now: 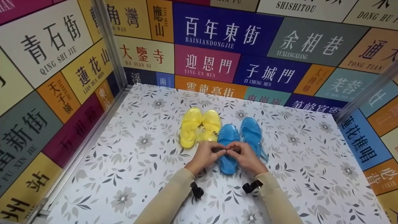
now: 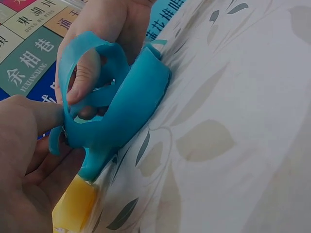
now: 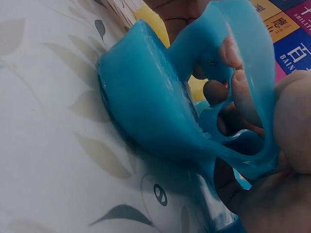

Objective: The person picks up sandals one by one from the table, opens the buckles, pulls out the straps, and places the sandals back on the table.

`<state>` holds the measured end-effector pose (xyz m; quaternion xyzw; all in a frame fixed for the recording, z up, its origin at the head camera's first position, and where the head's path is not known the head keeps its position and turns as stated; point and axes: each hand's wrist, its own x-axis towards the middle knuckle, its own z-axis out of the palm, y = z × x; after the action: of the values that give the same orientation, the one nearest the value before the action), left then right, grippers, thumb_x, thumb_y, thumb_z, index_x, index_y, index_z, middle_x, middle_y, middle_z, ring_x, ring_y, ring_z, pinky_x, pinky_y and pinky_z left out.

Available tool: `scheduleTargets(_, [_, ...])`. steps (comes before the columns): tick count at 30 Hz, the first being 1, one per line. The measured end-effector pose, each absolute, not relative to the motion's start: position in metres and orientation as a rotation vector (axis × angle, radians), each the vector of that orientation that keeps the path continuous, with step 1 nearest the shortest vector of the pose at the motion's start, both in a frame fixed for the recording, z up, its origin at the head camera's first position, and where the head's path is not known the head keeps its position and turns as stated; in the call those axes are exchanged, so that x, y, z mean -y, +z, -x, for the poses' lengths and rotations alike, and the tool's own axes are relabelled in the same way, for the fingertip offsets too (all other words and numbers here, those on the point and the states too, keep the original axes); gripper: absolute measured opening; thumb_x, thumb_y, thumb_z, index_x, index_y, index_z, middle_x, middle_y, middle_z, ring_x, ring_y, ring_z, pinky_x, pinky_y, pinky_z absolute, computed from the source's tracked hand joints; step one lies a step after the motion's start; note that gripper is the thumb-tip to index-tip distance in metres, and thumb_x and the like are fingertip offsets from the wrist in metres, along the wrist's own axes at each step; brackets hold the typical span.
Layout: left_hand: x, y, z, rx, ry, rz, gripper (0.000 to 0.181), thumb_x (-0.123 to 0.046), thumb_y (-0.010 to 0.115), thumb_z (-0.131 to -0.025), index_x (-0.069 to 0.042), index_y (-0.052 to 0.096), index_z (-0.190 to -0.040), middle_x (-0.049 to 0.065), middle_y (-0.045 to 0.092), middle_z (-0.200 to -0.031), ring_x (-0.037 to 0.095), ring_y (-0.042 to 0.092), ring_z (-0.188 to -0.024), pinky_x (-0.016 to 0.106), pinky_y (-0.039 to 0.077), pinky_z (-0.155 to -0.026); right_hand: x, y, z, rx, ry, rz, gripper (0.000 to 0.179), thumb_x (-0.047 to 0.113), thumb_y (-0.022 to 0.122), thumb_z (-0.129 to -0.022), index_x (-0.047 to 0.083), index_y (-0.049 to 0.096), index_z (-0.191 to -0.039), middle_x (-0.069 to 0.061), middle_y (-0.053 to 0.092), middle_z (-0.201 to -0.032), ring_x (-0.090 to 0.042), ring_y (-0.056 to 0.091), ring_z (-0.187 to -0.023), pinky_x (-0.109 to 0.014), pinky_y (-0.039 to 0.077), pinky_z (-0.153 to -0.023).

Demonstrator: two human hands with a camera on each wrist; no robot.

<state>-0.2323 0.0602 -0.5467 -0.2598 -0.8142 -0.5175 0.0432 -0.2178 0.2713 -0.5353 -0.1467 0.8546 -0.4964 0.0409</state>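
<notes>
Both hands meet over the ankle strap of a blue jelly sandal [image 1: 229, 166], which rests on the patterned table with its toe pointing away. My left hand [image 1: 206, 156] pinches the strap at its side, near a short loose-looking end [image 2: 55, 141] in the left wrist view. From the other side, my right hand [image 1: 247, 157] grips the same strap [image 3: 260, 73], its fingertips [image 3: 247, 94] inside the loop in the right wrist view. The second blue sandal [image 1: 251, 130] stands just to the right, partly behind my right hand. Fingers hide the buckle area.
A pair of yellow sandals, one left [image 1: 188, 124] and one right [image 1: 212, 119], stands beside the blue pair on the left. The floral table [image 1: 143, 174] is enclosed by panels with colourful street-sign prints [image 1: 227, 28] at the back and both sides.
</notes>
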Motion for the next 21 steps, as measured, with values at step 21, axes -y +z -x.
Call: scheduleTargets(21, [-0.0610,-0.5465,0.2302,2.452,-1.570,0.735,0.013,-0.018,0.081,-0.094,-0.010,0.084,-0.104,0.001,0.081,-0.098,0.009,0.074,-0.089,0.022,0.058,-0.080,-0.2693,-0.5348,0.2173,-2.579,-1.585,0.435,0.015,0.014,0.071,-0.102,0.007,0.073,-0.115,-0.007,0.076,-0.110,-0.018,0.068,-0.100,-0.026,0.055,-0.087])
